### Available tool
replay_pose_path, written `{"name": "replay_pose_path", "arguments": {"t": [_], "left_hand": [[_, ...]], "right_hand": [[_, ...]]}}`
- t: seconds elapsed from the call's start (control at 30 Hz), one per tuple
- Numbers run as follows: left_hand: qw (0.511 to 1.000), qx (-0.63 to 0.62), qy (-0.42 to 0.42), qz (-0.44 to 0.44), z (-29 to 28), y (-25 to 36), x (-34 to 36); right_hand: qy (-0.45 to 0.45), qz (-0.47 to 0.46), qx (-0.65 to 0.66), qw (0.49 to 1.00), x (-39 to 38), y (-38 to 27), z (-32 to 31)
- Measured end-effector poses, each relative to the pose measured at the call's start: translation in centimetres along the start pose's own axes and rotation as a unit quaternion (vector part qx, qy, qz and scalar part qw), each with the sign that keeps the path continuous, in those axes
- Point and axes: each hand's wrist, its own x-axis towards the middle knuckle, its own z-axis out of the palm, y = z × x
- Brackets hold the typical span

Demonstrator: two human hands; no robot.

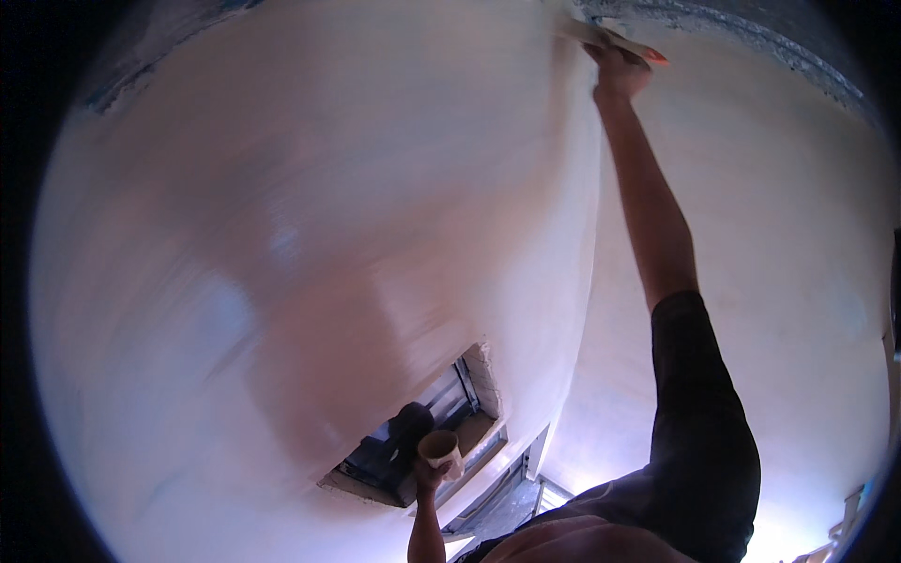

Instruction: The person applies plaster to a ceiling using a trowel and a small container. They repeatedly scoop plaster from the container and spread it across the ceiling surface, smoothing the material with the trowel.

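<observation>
Dark sleeve (699, 403) nearest | right hand (621, 71) closed around brush (582, 34), by wall corner (593, 239) | left hand (429, 476) curled around cup (441, 452)

Right arm's doing the big stretch here: it goes way up overhead, nearly straight, with only a slight bend at the elbow. The upper arm (699, 385) is in a dark sleeve that stops around the elbow, and the right forearm (648, 188) is bare from there up, leaning a bit left toward the top. Right hand (621, 71) is way up near the upper edge, fingers curled in a grip, though it's too dim to pick them out one by one. Left forearm (428, 530), also bare, pokes up pretty much vertical from the lower edge, and the left hand (432, 472) is held much lower, fingers wrapped in a grip.
</observation>
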Motion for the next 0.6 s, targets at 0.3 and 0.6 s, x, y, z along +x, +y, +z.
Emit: {"name": "replay_pose_path", "arguments": {"t": [0.3, 0.6], "left_hand": [[1.000, 0.007, -0.003, 0.006, -0.8, -0.3, -0.4], [1.000, -0.006, 0.011, 0.024, -0.7, -1.0, -0.4]], "right_hand": [[-0.075, -0.334, -0.231, 0.911, -3.9, -3.1, 2.8], [-0.264, -0.107, 0.046, 0.957, -15.7, -16.1, 9.0]]}}
